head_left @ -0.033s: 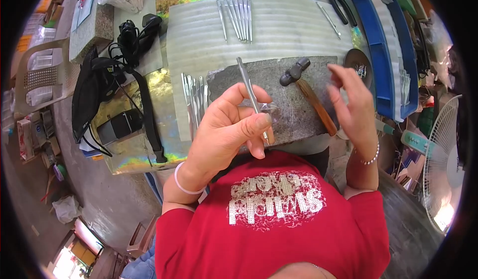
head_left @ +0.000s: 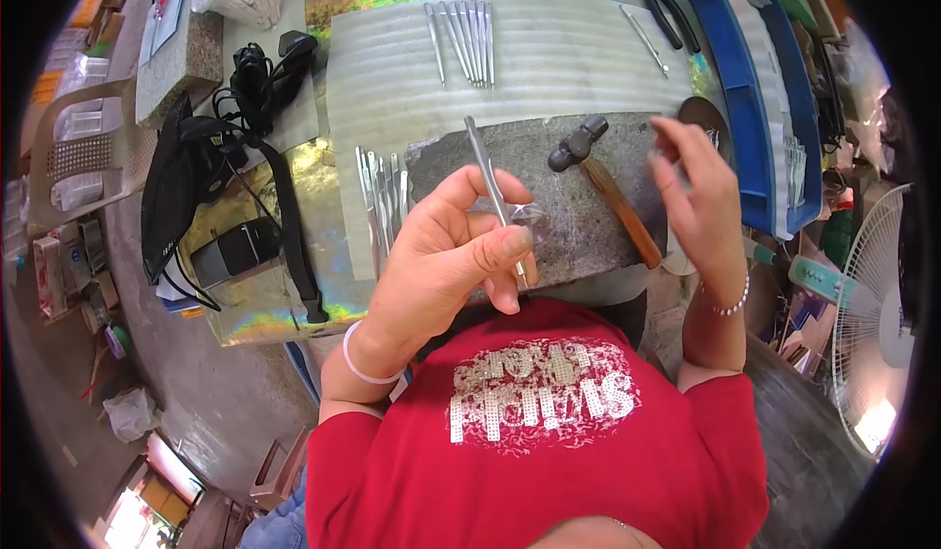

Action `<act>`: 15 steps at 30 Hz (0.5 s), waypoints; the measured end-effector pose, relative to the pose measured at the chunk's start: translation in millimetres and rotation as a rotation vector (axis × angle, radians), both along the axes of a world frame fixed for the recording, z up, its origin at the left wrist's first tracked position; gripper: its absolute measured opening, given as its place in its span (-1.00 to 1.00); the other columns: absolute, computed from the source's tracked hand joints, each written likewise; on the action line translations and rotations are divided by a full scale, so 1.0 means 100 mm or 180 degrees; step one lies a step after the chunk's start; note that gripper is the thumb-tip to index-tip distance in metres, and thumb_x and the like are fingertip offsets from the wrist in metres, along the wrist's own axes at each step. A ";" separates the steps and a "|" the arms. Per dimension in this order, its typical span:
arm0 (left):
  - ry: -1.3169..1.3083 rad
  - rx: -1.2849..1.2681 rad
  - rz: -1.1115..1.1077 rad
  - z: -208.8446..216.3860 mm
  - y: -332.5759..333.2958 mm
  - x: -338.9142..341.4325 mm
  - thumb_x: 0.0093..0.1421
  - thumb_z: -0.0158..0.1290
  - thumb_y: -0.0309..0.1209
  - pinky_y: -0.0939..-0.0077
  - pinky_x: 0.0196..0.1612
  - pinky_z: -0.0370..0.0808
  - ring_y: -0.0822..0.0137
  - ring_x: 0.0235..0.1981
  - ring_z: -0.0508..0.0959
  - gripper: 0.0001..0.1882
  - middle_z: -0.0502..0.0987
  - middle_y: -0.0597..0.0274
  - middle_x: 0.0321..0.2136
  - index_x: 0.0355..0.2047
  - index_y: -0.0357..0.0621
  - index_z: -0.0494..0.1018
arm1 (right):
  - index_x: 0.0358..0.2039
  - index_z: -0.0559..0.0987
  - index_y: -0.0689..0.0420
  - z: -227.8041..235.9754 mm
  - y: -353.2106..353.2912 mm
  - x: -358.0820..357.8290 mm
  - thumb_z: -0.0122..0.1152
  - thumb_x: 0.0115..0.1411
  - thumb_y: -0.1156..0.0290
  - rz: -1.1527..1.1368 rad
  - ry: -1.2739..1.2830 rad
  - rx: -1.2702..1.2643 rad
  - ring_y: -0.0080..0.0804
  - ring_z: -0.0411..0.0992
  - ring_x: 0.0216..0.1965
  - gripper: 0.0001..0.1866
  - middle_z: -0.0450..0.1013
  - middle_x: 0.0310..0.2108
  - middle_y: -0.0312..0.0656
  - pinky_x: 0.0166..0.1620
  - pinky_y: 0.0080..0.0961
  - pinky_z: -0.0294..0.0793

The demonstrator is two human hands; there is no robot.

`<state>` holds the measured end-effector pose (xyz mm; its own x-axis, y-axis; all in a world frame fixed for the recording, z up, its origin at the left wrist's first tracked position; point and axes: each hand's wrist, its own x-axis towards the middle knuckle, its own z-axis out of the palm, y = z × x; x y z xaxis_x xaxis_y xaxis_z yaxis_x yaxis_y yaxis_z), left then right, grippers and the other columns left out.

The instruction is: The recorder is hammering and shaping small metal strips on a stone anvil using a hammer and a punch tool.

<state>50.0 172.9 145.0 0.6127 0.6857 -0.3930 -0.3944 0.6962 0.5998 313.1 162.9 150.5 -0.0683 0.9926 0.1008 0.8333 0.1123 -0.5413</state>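
Note:
My left hand (head_left: pixel 456 245) is closed around a slim silver metal rod (head_left: pixel 480 157), pinched between thumb and fingers and slanting away from me. A small clear transparent piece (head_left: pixel 529 218) shows just beside those fingers. My right hand (head_left: pixel 701 196) is raised at the right edge of the dark stone block (head_left: pixel 461 172), its fingers loosely bent and apart, with nothing visible in them. A ball-peen hammer (head_left: pixel 619 211) with a wooden handle lies on the block, left of that hand. Behind its fingers sits a dark round dish (head_left: pixel 701 111), partly hidden, with small shiny bits in it.
Several similar rods (head_left: pixel 470 44) lie on the white foam sheet (head_left: pixel 392 88), and more rods (head_left: pixel 377 191) lie left of the block. Black-handled pliers (head_left: pixel 662 5), a single thin rod (head_left: pixel 645 39) and a blue tray (head_left: pixel 730 88) are at the right. Black straps (head_left: pixel 284 225) lie left.
My right hand has shifted slightly to the right, covering more of the round dish. The left hand keeps the rod in nearly the same place.

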 end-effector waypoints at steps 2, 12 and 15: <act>0.0085 0.0072 -0.0085 0.01 0.01 0.00 0.19 0.07 -0.47 0.73 -0.63 0.40 0.46 -0.69 0.49 -0.66 0.52 0.12 -0.55 -0.07 -0.20 0.23 | -0.16 0.46 0.27 0.00 0.19 0.12 0.06 0.12 0.53 -0.0177 0.0111 0.0252 -0.19 0.44 -0.39 -0.75 0.42 -0.39 -0.05 -0.28 -0.43 0.41; 0.1060 0.1573 0.0272 0.01 -0.15 -0.06 0.28 -0.03 -0.43 0.61 -0.30 0.43 0.46 -0.42 0.49 -0.81 0.53 0.21 -0.43 -0.32 -0.35 0.43 | -0.25 0.46 0.25 -0.72 1.58 0.75 0.06 0.03 0.44 -0.0275 -0.0975 0.0389 -0.01 0.47 -0.26 -0.75 0.48 -0.33 0.06 -0.20 -0.18 0.44; 0.1313 0.2099 0.0235 0.04 -0.17 -0.10 0.23 0.00 -0.53 0.67 -0.35 0.41 0.50 -0.44 0.48 -0.85 0.53 0.23 -0.45 -0.23 -0.39 0.42 | -0.37 0.42 0.23 -0.78 1.75 0.65 -0.01 -0.03 0.55 -0.0375 -0.1552 -0.0094 0.07 0.45 -0.25 -0.84 0.47 -0.32 0.12 -0.19 -0.08 0.41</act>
